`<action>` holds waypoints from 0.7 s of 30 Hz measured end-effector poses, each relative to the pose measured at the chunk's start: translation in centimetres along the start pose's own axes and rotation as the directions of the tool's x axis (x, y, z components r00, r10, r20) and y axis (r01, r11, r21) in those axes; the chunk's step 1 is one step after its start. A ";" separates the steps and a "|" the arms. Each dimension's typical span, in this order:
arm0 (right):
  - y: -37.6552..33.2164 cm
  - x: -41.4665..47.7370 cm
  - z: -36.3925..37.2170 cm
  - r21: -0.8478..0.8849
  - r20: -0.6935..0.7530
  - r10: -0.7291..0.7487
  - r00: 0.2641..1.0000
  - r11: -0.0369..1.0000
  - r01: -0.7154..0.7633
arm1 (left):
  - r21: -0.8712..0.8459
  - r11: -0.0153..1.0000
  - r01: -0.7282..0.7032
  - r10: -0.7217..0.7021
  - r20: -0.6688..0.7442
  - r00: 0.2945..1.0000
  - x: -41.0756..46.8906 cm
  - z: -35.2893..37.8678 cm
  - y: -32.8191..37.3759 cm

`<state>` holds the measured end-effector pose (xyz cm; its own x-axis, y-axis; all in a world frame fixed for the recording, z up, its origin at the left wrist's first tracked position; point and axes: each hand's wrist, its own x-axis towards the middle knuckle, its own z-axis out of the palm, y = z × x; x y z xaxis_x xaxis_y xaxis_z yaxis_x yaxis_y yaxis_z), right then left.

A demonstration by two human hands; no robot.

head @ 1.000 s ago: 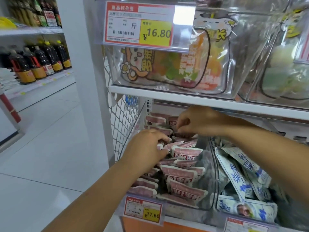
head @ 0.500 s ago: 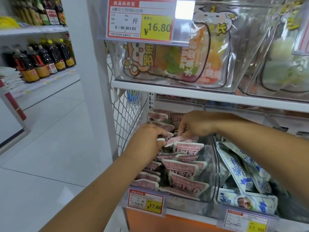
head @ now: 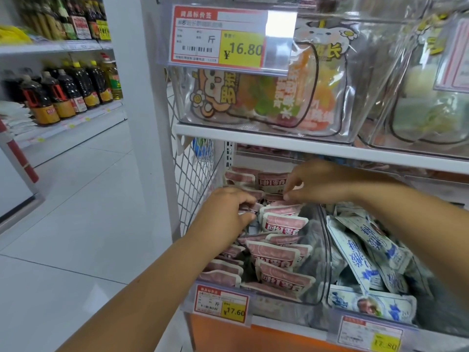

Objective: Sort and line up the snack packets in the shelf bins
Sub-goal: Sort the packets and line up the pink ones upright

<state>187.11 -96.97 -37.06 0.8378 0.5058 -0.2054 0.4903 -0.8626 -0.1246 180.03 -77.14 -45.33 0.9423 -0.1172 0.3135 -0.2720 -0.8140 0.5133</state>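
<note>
Several pink packets (head: 283,223) behind left hand (head: 223,215)

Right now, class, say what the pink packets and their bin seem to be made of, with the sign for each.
Pink packets: probably glossy plastic film; they crinkle and catch light. Bin: likely clear hard plastic; the packets show through its smooth curved wall.

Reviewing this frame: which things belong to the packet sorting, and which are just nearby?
Job: pink snack packets, gripped by left hand and pinched by right hand; their clear bin; blue-and-white packets in the next bin, untouched.
Nearby: price tags; cartoon-printed bags on the upper shelf; dark bottles across the aisle.
</note>
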 end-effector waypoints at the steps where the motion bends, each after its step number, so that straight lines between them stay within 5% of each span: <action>1: -0.5 -0.6 -0.1 0.045 0.017 -0.028 0.999 0.999 0.027 | 0.044 0.999 -0.012 0.012 -0.003 1.000 0.0 0.2 0.0; 4: -1.0 -0.4 1.2 -0.080 0.046 -0.040 0.998 0.996 0.043 | 0.172 0.984 -0.044 0.038 0.038 0.999 0.2 0.6 -0.2; 6: -0.4 1.2 2.4 -0.108 -0.056 0.037 0.998 0.993 -0.043 | 0.234 0.971 -0.050 0.033 0.078 0.996 0.5 0.7 -0.4; 9: 0.2 2.5 3.2 -0.184 -0.216 0.082 0.973 0.975 -0.123 | 0.230 0.973 -0.007 -0.013 0.087 0.996 0.8 0.6 -0.3; 12: 0.1 2.8 3.1 -0.224 -0.215 0.080 0.973 0.966 -0.129 | 0.201 0.979 0.025 -0.040 0.072 0.997 0.9 0.1 0.2; 16: -0.5 1.1 2.1 -0.180 -0.133 0.077 0.988 0.978 -0.100 | 0.113 0.992 0.049 -0.058 0.076 0.995 -0.5 -1.5 1.4; 21: -3.6 -0.1 2.2 0.109 -0.156 -0.058 0.986 0.991 0.075 | 0.256 0.963 -0.080 0.041 0.155 0.987 -3.7 -3.6 1.4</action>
<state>184.69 -93.91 -38.70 0.8354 0.5480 -0.0435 0.5229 -0.8165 -0.2446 175.47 -75.81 -42.92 0.9493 -0.2368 0.2070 -0.2874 -0.9205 0.2648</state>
